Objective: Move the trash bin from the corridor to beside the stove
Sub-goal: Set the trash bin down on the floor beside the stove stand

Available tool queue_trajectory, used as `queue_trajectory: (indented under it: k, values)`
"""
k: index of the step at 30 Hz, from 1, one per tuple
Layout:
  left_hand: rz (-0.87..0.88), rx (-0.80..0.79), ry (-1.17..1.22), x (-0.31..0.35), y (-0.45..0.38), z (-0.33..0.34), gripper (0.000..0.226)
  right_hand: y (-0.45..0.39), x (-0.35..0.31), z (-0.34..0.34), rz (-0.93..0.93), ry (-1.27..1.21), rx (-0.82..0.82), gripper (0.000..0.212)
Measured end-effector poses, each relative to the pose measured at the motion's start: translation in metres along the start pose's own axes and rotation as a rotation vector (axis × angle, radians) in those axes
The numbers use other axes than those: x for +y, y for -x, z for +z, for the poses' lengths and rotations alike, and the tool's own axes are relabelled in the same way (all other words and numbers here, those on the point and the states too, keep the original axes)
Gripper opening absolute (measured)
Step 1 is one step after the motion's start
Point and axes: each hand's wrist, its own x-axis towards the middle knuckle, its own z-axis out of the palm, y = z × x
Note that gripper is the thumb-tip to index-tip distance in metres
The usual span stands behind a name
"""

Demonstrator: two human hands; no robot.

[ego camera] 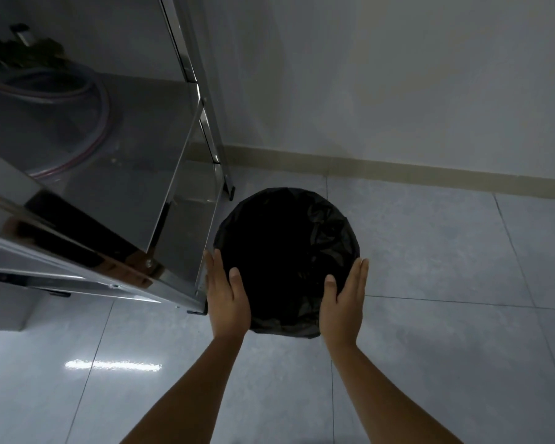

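Bin (285,251), lined in black and upright on the floor (446,267) beside a steel stand (116,193), is clasped at its near rim between flat, open left hand (226,302) and right hand (345,302).

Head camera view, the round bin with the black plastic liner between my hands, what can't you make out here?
- Round bin with black plastic liner: the inside is too dark to tell its contents.
- Bin walls and base: covered by the liner and seen from above.
- Left hand and right hand: the palms face the bin, so contact is unclear.
- Stainless steel stand: cut off by the left edge; no burner is visible.
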Motion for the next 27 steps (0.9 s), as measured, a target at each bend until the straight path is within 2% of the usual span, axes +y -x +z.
queue_trajectory:
  k: [9, 27]
  values:
    - [0.015, -0.006, 0.028, 0.010, -0.039, 0.023, 0.062, -0.045, -0.011, 0.011, -0.027, -0.001, 0.024, 0.069]
    - [0.094, 0.094, 0.068, 0.056, -0.137, 0.076, 0.055, -0.162, -0.038, 0.031, -0.110, 0.055, 0.027, 0.069]
